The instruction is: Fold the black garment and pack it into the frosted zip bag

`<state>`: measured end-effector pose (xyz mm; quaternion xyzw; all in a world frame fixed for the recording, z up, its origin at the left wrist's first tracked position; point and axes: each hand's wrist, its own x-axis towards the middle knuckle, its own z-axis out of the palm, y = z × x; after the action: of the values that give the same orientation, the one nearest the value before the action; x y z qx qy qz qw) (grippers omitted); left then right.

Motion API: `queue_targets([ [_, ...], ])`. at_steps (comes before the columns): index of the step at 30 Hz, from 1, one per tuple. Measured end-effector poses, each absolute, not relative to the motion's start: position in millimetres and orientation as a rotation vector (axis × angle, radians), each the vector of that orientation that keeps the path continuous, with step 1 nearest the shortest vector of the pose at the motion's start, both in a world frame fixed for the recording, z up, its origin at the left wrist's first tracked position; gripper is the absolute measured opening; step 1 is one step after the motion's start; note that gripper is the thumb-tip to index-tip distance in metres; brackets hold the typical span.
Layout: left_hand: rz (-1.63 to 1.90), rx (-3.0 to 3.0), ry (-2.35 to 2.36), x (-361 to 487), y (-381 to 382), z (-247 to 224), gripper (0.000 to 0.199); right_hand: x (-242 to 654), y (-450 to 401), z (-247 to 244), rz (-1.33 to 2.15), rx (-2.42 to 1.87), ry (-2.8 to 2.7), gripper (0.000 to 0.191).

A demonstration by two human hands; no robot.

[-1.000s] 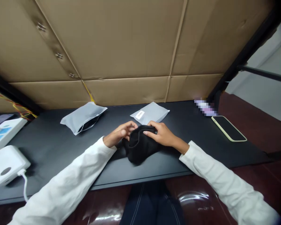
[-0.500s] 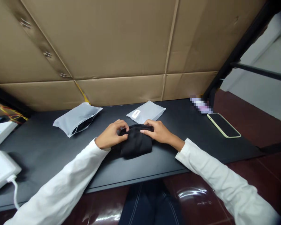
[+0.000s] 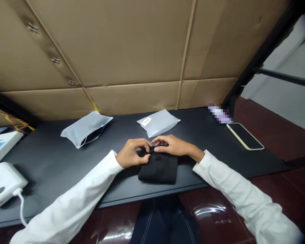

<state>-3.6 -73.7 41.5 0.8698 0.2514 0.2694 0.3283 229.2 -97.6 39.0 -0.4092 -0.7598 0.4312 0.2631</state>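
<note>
A folded black cloth item (image 3: 159, 169) lies on the dark tabletop in front of me; its exact kind does not show. My left hand (image 3: 134, 153) pinches its upper edge near the left corner, thumb in front and fingers behind. Along the same edge, my right hand (image 3: 171, 145) grips the fabric just right of the left fingertips. Some right fingertips are hidden behind the fold. Just beyond the hands rests a frosted zip bag (image 3: 160, 122) with a white label. Farther left lies another frosted zip bag (image 3: 85, 128), its mouth gaping.
At the right is a phone (image 3: 245, 136) in a pale case, beside a blurred-out packet (image 3: 220, 113). A white device (image 3: 6, 184) with a cable and a white box (image 3: 3, 145) stand at the left. A cardboard panel (image 3: 142, 44) rises behind the table (image 3: 117, 189).
Both hands have come closer together along the cloth's upper edge. The black cloth sits slightly nearer the table's front edge and farther right, and looks flatter.
</note>
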Motion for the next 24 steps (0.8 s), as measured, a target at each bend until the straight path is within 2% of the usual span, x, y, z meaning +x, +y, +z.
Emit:
queue_targets([
  [5, 1.053, 2.332, 0.54, 17.6, -93.8, 20.7, 0.005, 237.1, -103.2, 53.9, 1.225, -1.058, -2.373, 0.066],
  [11, 1.206, 2.386, 0.573, 26.6, -80.0, 16.5, 0.002, 243.8, -96.4, 55.1, 1.323, -1.277, -2.241, 0.057],
  [15, 1.174, 2.522, 0.671, 29.5, -49.8, 11.8, 0.018, 267.4, -90.1, 63.3, 1.388, -1.203, -1.8, 0.047],
  [19, 1.027, 2.883, 0.812, 35.5, -20.3, 5.7, 0.027, 300.4, -78.2, 64.2, 1.145, -1.228, -1.055, 0.043],
  [24, 1.02, 3.148, 1.033, 45.3, 5.8, 1.5, 0.024, 319.0, -58.5, 45.1, 0.939, -1.195, -0.7, 0.04],
])
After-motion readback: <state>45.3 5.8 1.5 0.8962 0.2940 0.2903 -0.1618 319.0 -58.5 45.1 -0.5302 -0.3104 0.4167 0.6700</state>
